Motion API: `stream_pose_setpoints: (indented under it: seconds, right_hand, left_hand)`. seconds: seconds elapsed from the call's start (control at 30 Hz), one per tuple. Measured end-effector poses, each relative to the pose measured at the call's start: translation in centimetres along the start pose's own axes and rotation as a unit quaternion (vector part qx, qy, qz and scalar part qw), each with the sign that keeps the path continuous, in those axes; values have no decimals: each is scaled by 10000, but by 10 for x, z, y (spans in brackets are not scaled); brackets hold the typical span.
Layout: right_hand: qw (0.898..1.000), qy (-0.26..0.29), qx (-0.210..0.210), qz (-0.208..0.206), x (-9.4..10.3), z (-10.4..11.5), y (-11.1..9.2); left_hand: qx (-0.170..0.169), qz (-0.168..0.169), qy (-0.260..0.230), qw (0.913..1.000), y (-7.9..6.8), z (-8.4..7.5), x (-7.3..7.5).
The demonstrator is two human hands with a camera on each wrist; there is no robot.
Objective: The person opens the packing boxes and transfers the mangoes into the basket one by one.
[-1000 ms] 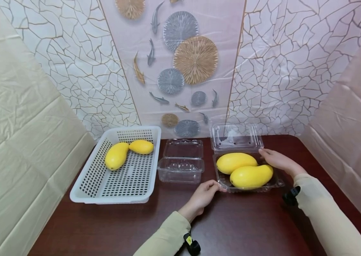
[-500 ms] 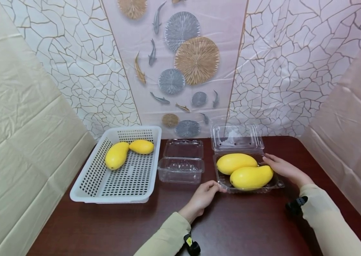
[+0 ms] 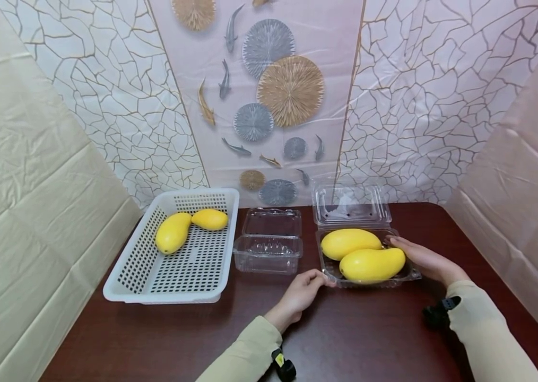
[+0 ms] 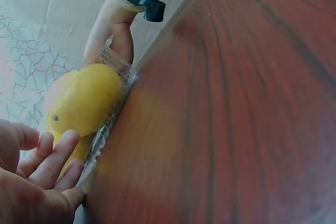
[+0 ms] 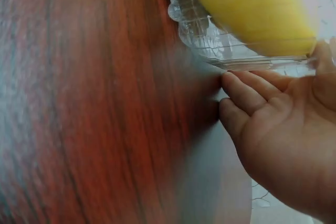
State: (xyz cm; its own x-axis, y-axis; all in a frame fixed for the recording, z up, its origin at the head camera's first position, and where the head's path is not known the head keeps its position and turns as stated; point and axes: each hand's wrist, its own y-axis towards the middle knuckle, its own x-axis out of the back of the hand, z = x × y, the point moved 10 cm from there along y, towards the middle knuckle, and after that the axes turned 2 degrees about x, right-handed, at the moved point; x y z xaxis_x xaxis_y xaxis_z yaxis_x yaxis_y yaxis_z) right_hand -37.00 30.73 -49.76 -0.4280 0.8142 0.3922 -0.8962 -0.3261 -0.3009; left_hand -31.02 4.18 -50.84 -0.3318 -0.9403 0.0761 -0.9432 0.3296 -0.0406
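Two yellow mangoes (image 3: 372,264) lie side by side in a clear plastic clamshell container (image 3: 378,285), its lid (image 3: 352,204) raised behind them. My left hand (image 3: 300,291) pinches the container's near left corner. In the left wrist view, the bent fingers (image 4: 62,153) are close to the container edge and a mango. At the right side wall, my right hand (image 3: 425,260) touches the container with its fingers fairly straight. The right wrist view shows those fingertips (image 5: 242,92) low beside the wall, near the tabletop, with a mango (image 5: 257,11) behind the clear plastic.
A white perforated basket (image 3: 223,265) stands on the left, with two more mangoes (image 3: 173,233) near its back. Between basket and filled container sits a smaller clear clamshell (image 3: 268,261) with its lid up. Dark red wooden table (image 3: 345,334); patterned cloth walls surround it.
My right hand has slid from the back right corner, by the lid hinge, forward along the container's right side. The left hand stays at the near left corner; the mangoes have not visibly moved.
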Motion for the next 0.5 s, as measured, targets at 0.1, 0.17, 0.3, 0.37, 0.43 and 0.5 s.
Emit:
stream_pose_setpoints:
  seconds: [0.1, 0.17, 0.3, 0.37, 0.43, 0.5]
  right_hand:
    - [9998, 168, -7, 82, -3, -1, 1]
    - [9998, 186, 4, 91, -4, -1, 1]
    - [9998, 185, -26, 56, -4, -1, 0]
    - [9998, 209, -14, 41, -5, -1, 0]
    - [9997, 222, 22, 22, -5, -1, 0]
    - [9997, 231, 84, 13, -5, -1, 0]
  left_hand:
    - [0, 1, 26, 10000, 0, 0, 0]
    - [24, -26, 24, 10000, -1, 1, 1]
    - [75, -94, -26, 9999, -2, 1, 1]
    - [91, -115, -50, 9999, -3, 1, 1]
    - [97, -119, -45, 9999, -3, 2, 0]
    - [136, -102, -47, 9998, -4, 3, 0]
